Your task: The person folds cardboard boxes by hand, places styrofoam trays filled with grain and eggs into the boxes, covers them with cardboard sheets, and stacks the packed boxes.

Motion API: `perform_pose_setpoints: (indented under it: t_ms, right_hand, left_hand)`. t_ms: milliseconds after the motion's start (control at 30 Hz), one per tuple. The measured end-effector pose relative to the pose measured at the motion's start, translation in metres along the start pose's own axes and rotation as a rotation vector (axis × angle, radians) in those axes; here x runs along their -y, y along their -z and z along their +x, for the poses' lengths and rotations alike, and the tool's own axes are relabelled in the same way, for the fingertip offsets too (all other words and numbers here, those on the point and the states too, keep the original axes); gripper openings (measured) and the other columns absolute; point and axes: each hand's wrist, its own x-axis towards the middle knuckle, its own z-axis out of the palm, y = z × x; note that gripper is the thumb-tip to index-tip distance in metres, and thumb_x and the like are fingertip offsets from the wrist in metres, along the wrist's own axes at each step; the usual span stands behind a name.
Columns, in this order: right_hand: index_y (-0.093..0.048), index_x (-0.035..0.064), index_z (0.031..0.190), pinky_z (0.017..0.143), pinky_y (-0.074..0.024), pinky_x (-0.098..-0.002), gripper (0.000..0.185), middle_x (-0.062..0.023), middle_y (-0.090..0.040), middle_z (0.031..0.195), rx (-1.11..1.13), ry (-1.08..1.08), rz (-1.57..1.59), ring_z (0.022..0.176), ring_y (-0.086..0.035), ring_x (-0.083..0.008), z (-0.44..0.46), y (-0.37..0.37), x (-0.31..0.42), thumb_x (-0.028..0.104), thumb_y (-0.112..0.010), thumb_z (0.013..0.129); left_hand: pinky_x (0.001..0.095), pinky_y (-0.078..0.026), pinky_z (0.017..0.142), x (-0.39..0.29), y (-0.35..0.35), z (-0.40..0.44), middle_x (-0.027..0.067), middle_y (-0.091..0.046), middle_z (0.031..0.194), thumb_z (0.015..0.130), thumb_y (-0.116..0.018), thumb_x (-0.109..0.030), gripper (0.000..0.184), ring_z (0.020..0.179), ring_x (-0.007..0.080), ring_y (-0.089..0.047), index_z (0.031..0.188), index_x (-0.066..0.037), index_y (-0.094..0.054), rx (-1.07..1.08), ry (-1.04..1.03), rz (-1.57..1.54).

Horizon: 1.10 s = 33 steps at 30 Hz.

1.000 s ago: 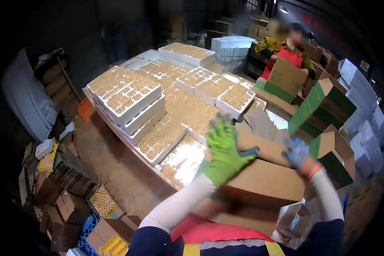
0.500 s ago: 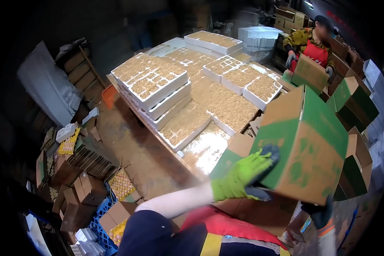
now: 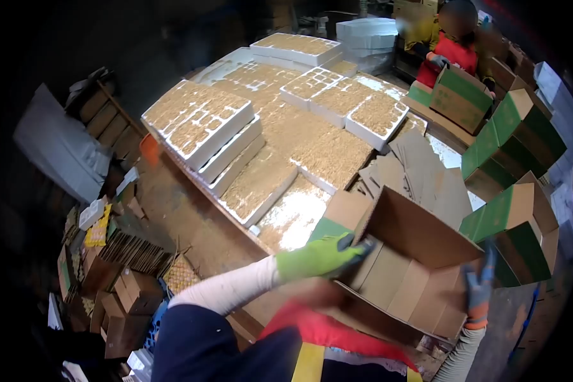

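I am holding an open brown cardboard box (image 3: pixel 414 223) tilted in front of me, its inside facing up towards me, at the near corner of the table (image 3: pixel 277 237). My green-gloved left hand (image 3: pixel 315 256) is closing over its left rim, the dark fingertips lying at the edge. My grey-blue-gloved right hand (image 3: pixel 477 290), orange at the cuff, is bracing the right side with its fingers spread. A green-and-brown carton (image 3: pixel 347 212) is sitting just behind my left hand, and loose flat cardboard sheets (image 3: pixel 423 169) are lying beyond the box.

The right side looks to me like the weak point: those open fingers are pressing rather than gripping, so the box could be slipping or twisting if I lean on one side only. Its far wall could be catching the sheets and dragging them, and a hard swing could be knocking the open green-and-brown box (image 3: pixel 519 219) on my right.

Blur is smearing my right fingertips, so their exact contact is escaping me. The walls are hiding the box's underside and whatever is supporting it. Across the table, a co-worker (image 3: pixel 455 54) in a red apron is handling another box, partly blurred.
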Motion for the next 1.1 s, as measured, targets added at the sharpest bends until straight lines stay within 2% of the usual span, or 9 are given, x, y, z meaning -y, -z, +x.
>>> perform_pose_setpoints:
  t_ms: [67, 233, 333, 533, 667, 767, 833, 900, 1100]
  right_hand:
    - [-0.033, 0.0029, 0.150, 0.116, -0.0311, -0.0404, 0.084, -0.0162, -0.037, 0.153, 0.135, 0.042, -0.136, 0.139, -0.037, -0.0324, 0.016, 0.001, 0.032, 0.015, -0.075, 0.079]
    - [-0.037, 0.0024, 0.148, 0.115, -0.0316, -0.0406, 0.080, -0.0159, -0.041, 0.149, 0.154, -0.060, -0.145, 0.136, -0.040, -0.0318, 0.028, -0.001, 0.032, 0.011, -0.075, 0.077]
    - [-0.042, 0.0033, 0.144, 0.115, -0.0322, -0.0409, 0.073, -0.0147, -0.044, 0.146, 0.148, -0.067, -0.175, 0.135, -0.042, -0.0310, 0.028, 0.000, 0.027, 0.012, -0.072, 0.079]
    - [-0.045, 0.0040, 0.142, 0.114, -0.0334, -0.0396, 0.069, -0.0136, -0.046, 0.144, 0.131, -0.162, -0.110, 0.133, -0.044, -0.0297, 0.029, -0.005, 0.041, 0.009, -0.070, 0.077]
    - [-0.046, 0.0041, 0.141, 0.113, -0.0346, -0.0400, 0.068, -0.0135, -0.047, 0.142, 0.127, -0.140, -0.112, 0.131, -0.045, -0.0302, 0.031, -0.005, 0.048, 0.008, -0.070, 0.077]
    - [-0.047, 0.0052, 0.141, 0.112, -0.0349, -0.0397, 0.068, -0.0135, -0.048, 0.142, 0.113, -0.085, -0.117, 0.130, -0.046, -0.0308, 0.031, -0.003, 0.042, 0.008, -0.070, 0.076]
    - [-0.048, 0.0057, 0.140, 0.112, -0.0350, -0.0395, 0.067, -0.0138, -0.049, 0.140, 0.128, -0.084, -0.110, 0.130, -0.046, -0.0313, 0.029, -0.001, 0.044, 0.007, -0.070, 0.077]
    - [-0.049, 0.0051, 0.139, 0.111, -0.0364, -0.0390, 0.066, -0.0142, -0.049, 0.139, 0.114, -0.060, -0.089, 0.129, -0.047, -0.0321, 0.030, 0.001, 0.039, 0.007, -0.071, 0.077]
    - [-0.051, 0.0055, 0.137, 0.106, -0.0428, -0.0396, 0.068, -0.0156, -0.052, 0.137, 0.128, -0.013, -0.092, 0.125, -0.052, -0.0329, 0.027, 0.008, 0.034, 0.007, -0.078, 0.074]
  left_hand:
    - [0.0376, -0.052, 0.092, 0.064, -0.036, -0.012, 0.0260, -0.054, 0.132, 0.096, -0.051, -0.008, 0.057, 0.106, 0.0370, -0.063, 0.151, -0.010, -0.036, -0.215, 0.199, -0.334]
    - [0.0601, -0.012, 0.117, 0.228, -0.129, 0.061, 0.0372, -0.008, 0.158, 0.078, -0.023, -0.092, 0.123, 0.144, 0.0564, -0.015, 0.154, 0.004, -0.024, -0.038, 1.716, -0.447]
    - [0.0643, -0.013, 0.115, 0.260, -0.180, 0.123, 0.0370, -0.002, 0.158, 0.078, -0.028, -0.092, 0.128, 0.143, 0.0573, -0.015, 0.150, 0.013, -0.020, -0.221, 1.739, -0.282]
    - [0.0413, -0.046, 0.101, 0.253, -0.154, 0.129, 0.0376, -0.040, 0.142, 0.071, -0.064, -0.082, 0.129, 0.126, 0.0446, -0.052, 0.138, 0.022, -0.029, -0.593, 1.781, -0.646]
    - [0.0318, -0.047, 0.084, 0.254, -0.141, 0.131, 0.0076, -0.065, 0.101, 0.081, -0.083, -0.027, 0.044, 0.092, 0.0191, -0.055, 0.104, 0.007, -0.069, -1.353, 1.458, -1.429]
    - [0.0322, -0.046, 0.087, 0.260, -0.137, 0.126, 0.0086, -0.064, 0.105, 0.081, -0.084, -0.026, 0.044, 0.095, 0.0211, -0.056, 0.106, 0.006, -0.068, -1.367, 1.528, -1.551]
    - [0.0433, -0.056, 0.083, 0.250, -0.137, 0.116, 0.0164, -0.061, 0.119, 0.081, -0.080, -0.021, 0.067, 0.102, 0.0298, -0.062, 0.135, 0.004, -0.050, -1.585, 1.200, -1.677]
    - [0.0454, -0.056, 0.087, 0.238, -0.115, 0.098, 0.0177, -0.060, 0.123, 0.081, -0.079, -0.019, 0.071, 0.108, 0.0293, -0.061, 0.140, 0.001, -0.046, -1.418, 1.320, -1.774]
    - [0.0347, -0.048, 0.097, 0.231, -0.102, 0.059, 0.0125, -0.067, 0.114, 0.084, -0.076, -0.011, 0.041, 0.105, 0.0223, -0.063, 0.119, 0.006, -0.063, -1.613, 0.852, -1.370]
